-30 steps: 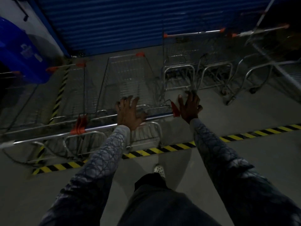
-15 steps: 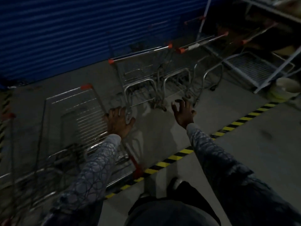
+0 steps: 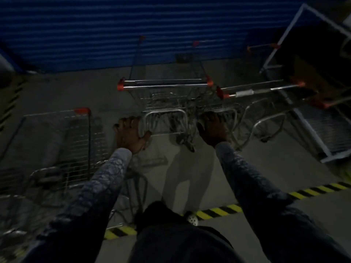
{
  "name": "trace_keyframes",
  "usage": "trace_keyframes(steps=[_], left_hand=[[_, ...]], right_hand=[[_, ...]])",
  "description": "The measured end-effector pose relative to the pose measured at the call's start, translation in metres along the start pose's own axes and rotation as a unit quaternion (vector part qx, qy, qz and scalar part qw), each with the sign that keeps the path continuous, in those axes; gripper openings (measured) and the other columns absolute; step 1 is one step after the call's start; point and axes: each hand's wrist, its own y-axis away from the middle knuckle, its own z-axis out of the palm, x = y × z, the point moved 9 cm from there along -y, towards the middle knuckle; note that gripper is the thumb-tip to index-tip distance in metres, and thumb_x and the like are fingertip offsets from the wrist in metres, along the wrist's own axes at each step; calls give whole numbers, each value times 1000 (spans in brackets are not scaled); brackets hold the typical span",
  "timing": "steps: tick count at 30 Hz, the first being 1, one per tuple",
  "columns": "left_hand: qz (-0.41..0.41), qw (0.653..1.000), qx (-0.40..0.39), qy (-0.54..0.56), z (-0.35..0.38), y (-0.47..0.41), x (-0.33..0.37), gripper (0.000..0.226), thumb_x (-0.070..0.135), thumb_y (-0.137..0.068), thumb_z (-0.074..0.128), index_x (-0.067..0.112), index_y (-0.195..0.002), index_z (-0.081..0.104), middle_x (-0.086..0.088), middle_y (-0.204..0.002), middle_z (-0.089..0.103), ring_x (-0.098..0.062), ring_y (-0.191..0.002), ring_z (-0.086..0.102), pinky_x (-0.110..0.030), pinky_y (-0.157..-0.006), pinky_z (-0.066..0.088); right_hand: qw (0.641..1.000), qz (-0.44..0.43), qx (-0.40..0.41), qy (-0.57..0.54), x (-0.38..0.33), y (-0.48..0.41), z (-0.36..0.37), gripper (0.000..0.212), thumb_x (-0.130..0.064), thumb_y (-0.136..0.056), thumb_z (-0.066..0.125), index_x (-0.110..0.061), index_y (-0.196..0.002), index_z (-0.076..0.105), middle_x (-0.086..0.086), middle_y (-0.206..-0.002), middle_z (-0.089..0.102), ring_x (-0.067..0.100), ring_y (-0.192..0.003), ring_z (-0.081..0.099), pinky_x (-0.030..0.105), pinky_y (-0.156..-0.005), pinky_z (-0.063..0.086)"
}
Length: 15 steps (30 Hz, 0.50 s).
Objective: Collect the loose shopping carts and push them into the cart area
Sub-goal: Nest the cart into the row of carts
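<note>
Bare floor (image 3: 182, 168) between cart row (image 3: 165, 85), lone cart (image 3: 76, 141)

Place: store cart bay | wire shopping carts (image 3: 165, 95) being kept before a blue roller shutter (image 3: 133, 25) | concrete floor (image 3: 275, 168) being marked by hazard tape (image 3: 218, 210)

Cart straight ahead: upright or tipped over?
Upright. The cart has its handle bar level on top, the basket below it, and the lower frame and a caster down at the floor.

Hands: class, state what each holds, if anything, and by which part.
Nothing is held: the left hand and right hand are open, clear of the shopping cart's handle.
</note>
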Motion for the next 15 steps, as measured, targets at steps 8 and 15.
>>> trace_keyframes(steps=[8,15], left_hand=[[-1,998,19,-65,14,-121,8,80,58,-66,55,14,-133,53,-17,-131,54,-43,-117,47,-54,-95,35],[-41,990,-58,-120,88,-290,-14,46,45,-72,55,16,-104,71,-19,-104,70,-42,-101,63,-56,-99,41]], right_hand=[[994,-75,-73,25,-20,-194,37,76,-35,-78,49,-5,-148,45,27,-150,42,47,-139,38,58,-113,33],[984,-95,-107,110,5,-311,81,83,-35,-60,83,-20,-137,59,14,-140,56,37,-130,49,48,-102,44]])
